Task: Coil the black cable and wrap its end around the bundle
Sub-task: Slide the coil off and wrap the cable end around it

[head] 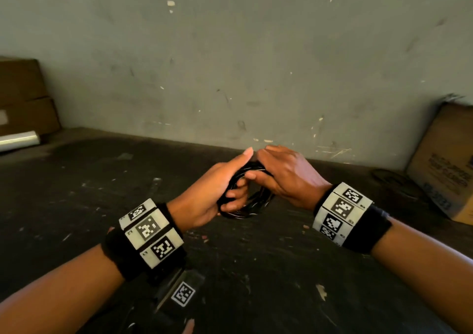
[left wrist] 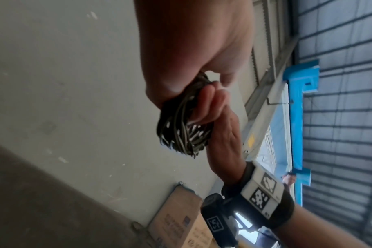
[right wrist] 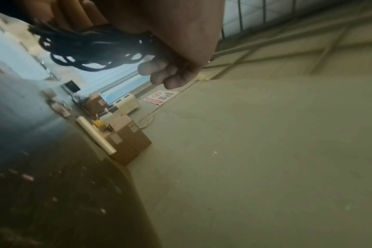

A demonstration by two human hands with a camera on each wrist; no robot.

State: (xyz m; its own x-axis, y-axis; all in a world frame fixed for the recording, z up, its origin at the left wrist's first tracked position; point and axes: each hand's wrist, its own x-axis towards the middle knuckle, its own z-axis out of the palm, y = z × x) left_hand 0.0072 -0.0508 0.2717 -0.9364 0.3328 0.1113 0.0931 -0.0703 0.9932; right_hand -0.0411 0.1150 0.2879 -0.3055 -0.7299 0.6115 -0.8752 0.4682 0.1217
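Note:
The black cable [head: 252,205] is a coil of several loops held above the dark table between both hands. My left hand [head: 220,193] grips the coil's left side, fingers curled through the ring and thumb stretched along its top. My right hand [head: 279,175] closes over the coil's upper right, its thumb pressing inside the ring. In the left wrist view the glossy cable bundle [left wrist: 181,130] is squeezed between the left hand [left wrist: 191,55] and the right hand's fingers [left wrist: 210,104]. In the right wrist view the cable loops [right wrist: 91,50] hang below the right hand [right wrist: 172,55]. The cable's end is hidden.
The dark, scuffed table [head: 230,269] runs up to a grey wall [head: 230,65]. Cardboard boxes [head: 23,98] and a pale roll [head: 18,140] sit at the back left. Another cardboard box [head: 445,164] leans at the back right.

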